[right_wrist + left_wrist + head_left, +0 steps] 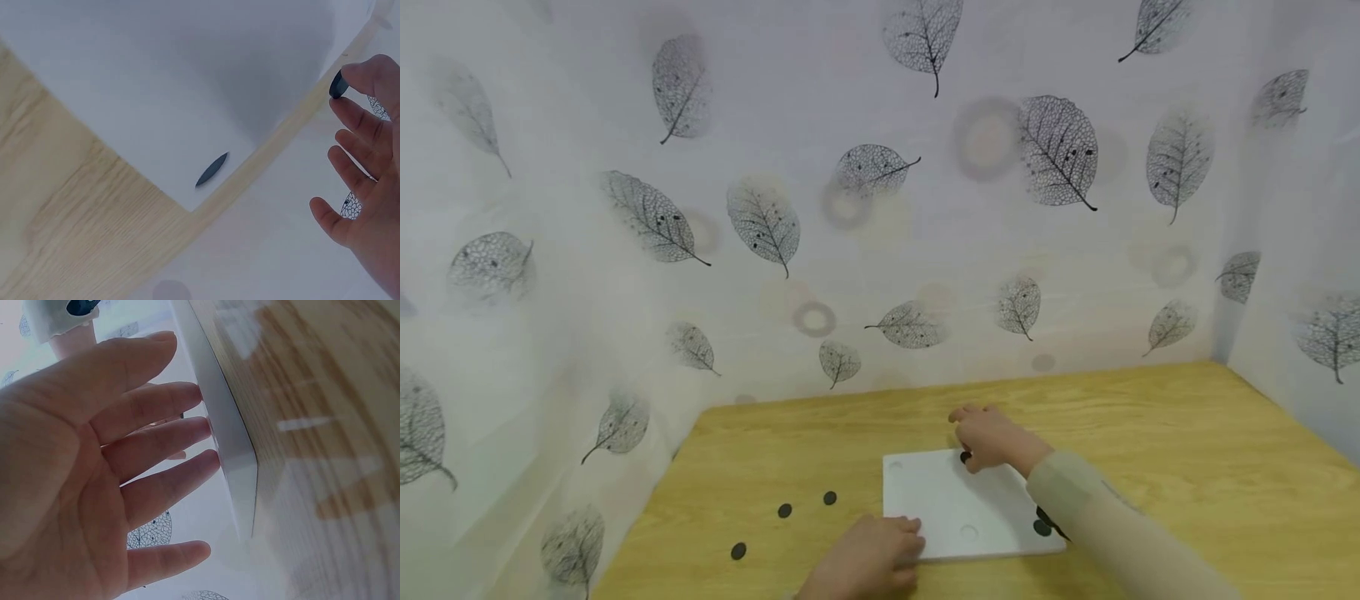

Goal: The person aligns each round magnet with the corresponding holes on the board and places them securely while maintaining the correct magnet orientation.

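A white rectangular board [940, 504] with faint round marks lies on the table. My right hand [992, 437], above the board's far side, pinches a small black disc [339, 85] between thumb and index finger; its other fingers are spread. Another black disc [212, 169] lies near a corner of the board in the right wrist view. At the near right corner in the head view, a dark round piece [1042, 527] shows beside the right forearm. My left hand [872, 554] touches the board's near left part, its fingertips against it and fingers extended, holding nothing.
On the wooden table [775, 458], left of the board, lie three loose black discs, including a near one [739, 551] and a far one [830, 497]. A leaf-patterned white curtain [910, 250] surrounds the table's back and sides.
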Demonstrator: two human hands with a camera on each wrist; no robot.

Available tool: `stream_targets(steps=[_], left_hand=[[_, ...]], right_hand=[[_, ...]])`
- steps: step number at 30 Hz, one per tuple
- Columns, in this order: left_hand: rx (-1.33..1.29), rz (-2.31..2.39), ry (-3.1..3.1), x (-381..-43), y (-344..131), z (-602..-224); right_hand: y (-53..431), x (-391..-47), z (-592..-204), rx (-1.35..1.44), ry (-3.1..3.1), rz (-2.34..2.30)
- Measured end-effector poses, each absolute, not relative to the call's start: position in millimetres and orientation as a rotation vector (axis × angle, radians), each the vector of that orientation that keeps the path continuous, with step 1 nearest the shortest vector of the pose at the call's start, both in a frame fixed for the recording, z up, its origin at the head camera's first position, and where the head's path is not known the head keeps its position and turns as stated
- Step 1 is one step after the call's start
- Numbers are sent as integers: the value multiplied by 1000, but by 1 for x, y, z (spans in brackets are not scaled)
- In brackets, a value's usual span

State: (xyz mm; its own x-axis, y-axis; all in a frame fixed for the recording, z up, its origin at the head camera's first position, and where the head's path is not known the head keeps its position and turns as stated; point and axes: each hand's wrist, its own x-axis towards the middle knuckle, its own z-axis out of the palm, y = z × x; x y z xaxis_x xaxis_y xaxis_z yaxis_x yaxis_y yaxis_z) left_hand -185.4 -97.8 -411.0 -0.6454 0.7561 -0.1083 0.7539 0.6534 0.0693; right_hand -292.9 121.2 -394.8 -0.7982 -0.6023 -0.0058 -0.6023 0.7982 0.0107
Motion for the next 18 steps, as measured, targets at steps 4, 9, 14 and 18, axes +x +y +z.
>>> stream_targets(steps=[4, 9, 14, 18], left_hand=[[1296, 24, 2775, -184, -98, -411], [1291, 16, 2780, -184, -99, -412], [1260, 13, 2758, -185, -99, -413], [1249, 11, 2747, -187, -99, -413]], right_hand=[[116, -294, -398, -995, 2975, 57], [110, -295, -400, -1014, 2958, 82], [106, -296, -401, -993, 2951, 84], [104, -297, -401, -983, 2950, 81]])
